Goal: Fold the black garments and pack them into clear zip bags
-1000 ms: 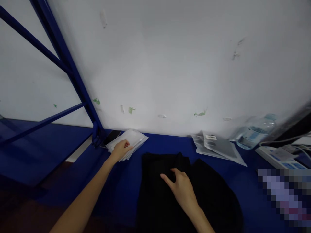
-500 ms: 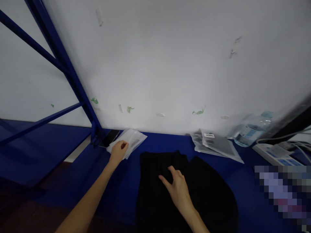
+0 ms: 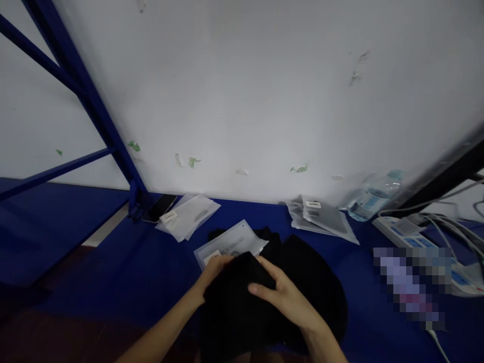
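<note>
A folded black cloth (image 3: 242, 307) is raised at the lower middle, with more black fabric (image 3: 317, 282) spread behind and to its right. My right hand (image 3: 283, 287) grips the cloth's right side, its thumb on top. On the left edge of the cloth, my left hand (image 3: 214, 275) is closed, its fingertips partly hidden. A translucent printed bag (image 3: 234, 239) with a white label lies just beyond both hands, over the fabric's far edge. Several similar bags (image 3: 194, 214) are stacked at the back left, beside a dark phone (image 3: 162, 207).
More clear bags (image 3: 325, 219) lie at the back right, near a plastic bottle (image 3: 374, 199). A power strip (image 3: 408, 239) with cables and a pixelated item (image 3: 408, 287) are on the right. A blue metal frame (image 3: 98, 118) stands left against the white wall.
A bag has come from the left stack to the middle, over the black fabric. My left hand moved right onto the cloth, and my right hand closed on it. The view shifted slightly.
</note>
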